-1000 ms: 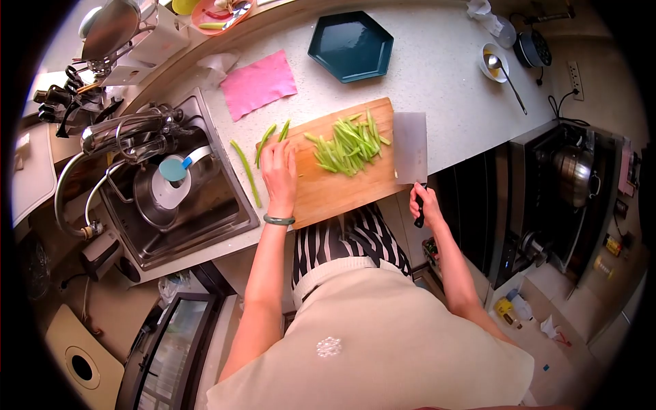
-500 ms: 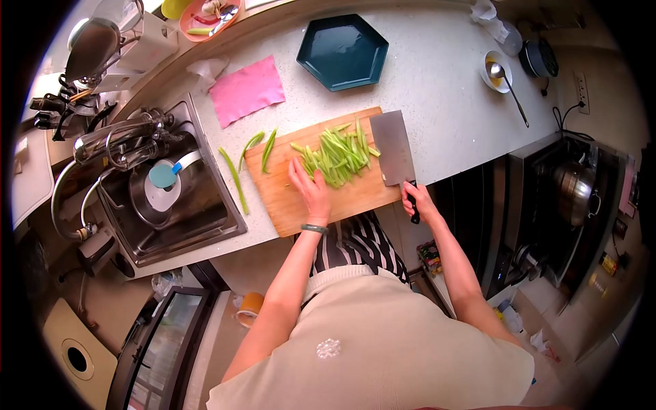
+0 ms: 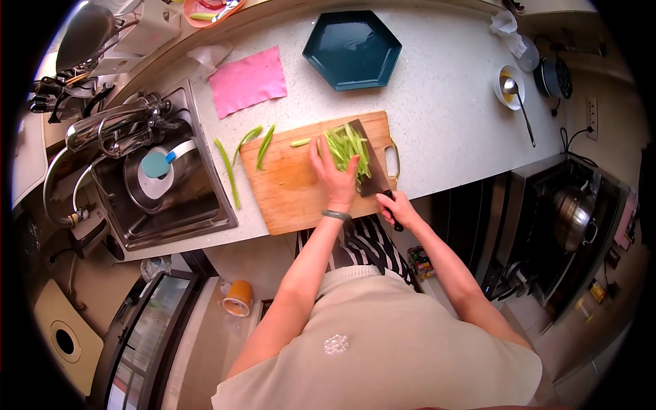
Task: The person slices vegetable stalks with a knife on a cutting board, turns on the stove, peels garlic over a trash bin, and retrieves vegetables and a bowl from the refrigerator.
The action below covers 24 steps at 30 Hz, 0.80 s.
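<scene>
Sliced green vegetable strips [image 3: 348, 148] lie heaped on the right half of the wooden cutting board [image 3: 287, 195]. My left hand [image 3: 336, 179] rests against the left and near side of the heap, fingers apart. The handle of a wide cleaver [image 3: 373, 164] is in my closed right hand [image 3: 398, 207]; its blade lies along the right side of the strips, partly under or against them. Long green pieces [image 3: 265, 148] lie at the board's left edge, and another long stalk [image 3: 227, 174] is on the counter beside the board.
Beyond the board are a dark hexagonal plate [image 3: 352, 51] and a pink cloth [image 3: 248, 82]. The sink [image 3: 208, 212], holding a pan, is at left. A bowl with a spoon [image 3: 507, 96] stands at right, near the stove [image 3: 523, 198].
My left hand has moved right from the board's left side to the heap. The cleaver has moved left from beside the board's right edge to the strips, which are now bunched closer together.
</scene>
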{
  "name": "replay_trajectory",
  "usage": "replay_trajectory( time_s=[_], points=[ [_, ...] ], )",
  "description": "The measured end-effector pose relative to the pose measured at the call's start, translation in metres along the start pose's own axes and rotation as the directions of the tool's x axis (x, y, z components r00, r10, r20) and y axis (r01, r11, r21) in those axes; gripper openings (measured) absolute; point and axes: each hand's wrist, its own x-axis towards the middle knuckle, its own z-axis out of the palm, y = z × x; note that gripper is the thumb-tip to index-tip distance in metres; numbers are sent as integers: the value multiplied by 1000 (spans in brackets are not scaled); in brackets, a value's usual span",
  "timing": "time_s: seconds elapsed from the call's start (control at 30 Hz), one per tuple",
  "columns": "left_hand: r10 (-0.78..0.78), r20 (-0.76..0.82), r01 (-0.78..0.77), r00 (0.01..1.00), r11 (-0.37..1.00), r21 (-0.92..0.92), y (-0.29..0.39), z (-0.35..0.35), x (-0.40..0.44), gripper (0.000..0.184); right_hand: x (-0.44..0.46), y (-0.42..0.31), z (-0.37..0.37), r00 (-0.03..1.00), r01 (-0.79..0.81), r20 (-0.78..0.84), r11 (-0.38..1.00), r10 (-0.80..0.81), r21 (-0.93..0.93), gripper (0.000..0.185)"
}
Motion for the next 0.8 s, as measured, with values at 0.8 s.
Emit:
replay_trajectory(
  time_s=[0.8],
  points=[
    [238, -134, -260, 962, 948, -182, 101, 63, 185, 44, 46, -164, -9, 934, 304, -223, 949, -278, 89, 44]
  ],
)
